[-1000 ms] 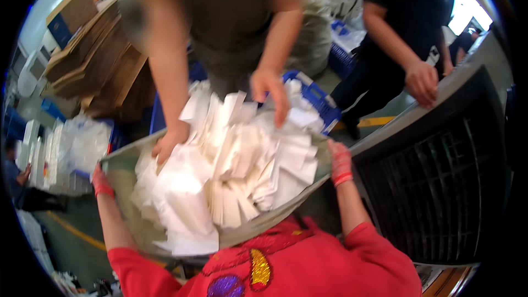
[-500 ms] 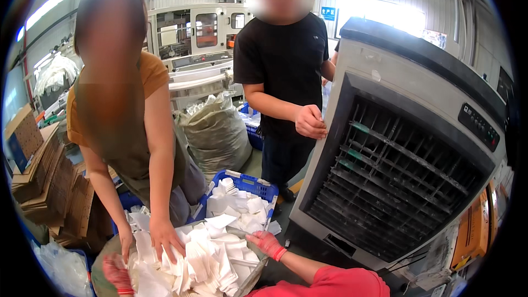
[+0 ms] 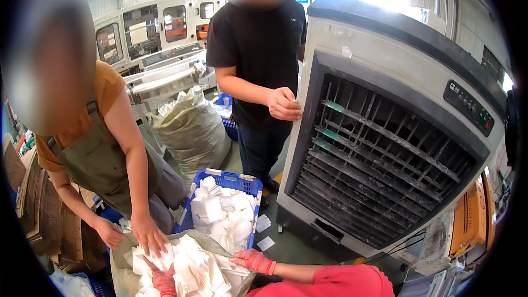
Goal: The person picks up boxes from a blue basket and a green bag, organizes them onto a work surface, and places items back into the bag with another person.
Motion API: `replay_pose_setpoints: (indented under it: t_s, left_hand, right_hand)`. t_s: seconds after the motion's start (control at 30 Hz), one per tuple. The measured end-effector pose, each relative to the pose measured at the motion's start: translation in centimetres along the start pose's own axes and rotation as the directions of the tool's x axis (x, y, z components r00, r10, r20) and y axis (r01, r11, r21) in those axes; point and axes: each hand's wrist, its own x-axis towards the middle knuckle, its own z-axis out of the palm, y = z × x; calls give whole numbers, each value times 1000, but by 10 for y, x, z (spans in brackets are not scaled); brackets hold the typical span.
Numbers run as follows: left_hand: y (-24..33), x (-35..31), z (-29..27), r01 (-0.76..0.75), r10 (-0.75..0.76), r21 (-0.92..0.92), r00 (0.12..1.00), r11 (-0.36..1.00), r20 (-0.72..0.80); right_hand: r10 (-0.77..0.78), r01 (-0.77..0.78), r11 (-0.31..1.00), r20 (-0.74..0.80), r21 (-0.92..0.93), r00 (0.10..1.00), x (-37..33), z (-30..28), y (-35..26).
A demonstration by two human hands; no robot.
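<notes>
A pale woven sack [image 3: 124, 267] full of loose, folded white paper pieces [image 3: 206, 272], like napkins, stands in front of me. My left hand [image 3: 163, 282], in a reddish glove, lies on the pieces with its fingers apart. At the sack's right side, my gloved right hand [image 3: 256, 261] grips the sack's rim. A co-worker's hand [image 3: 148, 234] rests on the same pile beside my left fingers. That person's other hand [image 3: 108, 233] is at the sack's left rim.
Behind the sack stands a blue crate [image 3: 250, 183] of white pieces. A large air cooler [image 3: 330, 38] fills the right, with another person in black [image 3: 256, 49] beside it. Cardboard [image 3: 41, 209] is stacked at left; a full sack [image 3: 192, 132] stands farther back.
My left hand has moved from the sack's left side onto the paper pieces. One co-worker's hand has shifted from the pile to the left rim. My view has turned rightward.
</notes>
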Motion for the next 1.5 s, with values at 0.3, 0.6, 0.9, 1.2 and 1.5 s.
replay_pose_setpoints:
  t_s: [0.3,0.6,0.9,1.2,1.5]
  left_hand:
    - [61,-62,26,-230,104,689,970,687,219]
    - [122,-95,80,-418,-65,703,834,576,549]
    - [82,-108,130,-423,-374,849,767,317,522]
    - [52,-8,170,-492,-309,771,720,404,621]
    - [-11,88,204,-485,-250,740,730,465,636]
  right_hand:
    - [215,-235,960,134,150,967,3,10,22]
    - [355,-371,565,190,737,916,17,19,20]
    - [127,-583,550,629,598,767,20,17,25]
    - [306,-598,597,537,535,786,-17,-35,-3]
    - [465,-565,605,326,561,823,-42,-46,15]
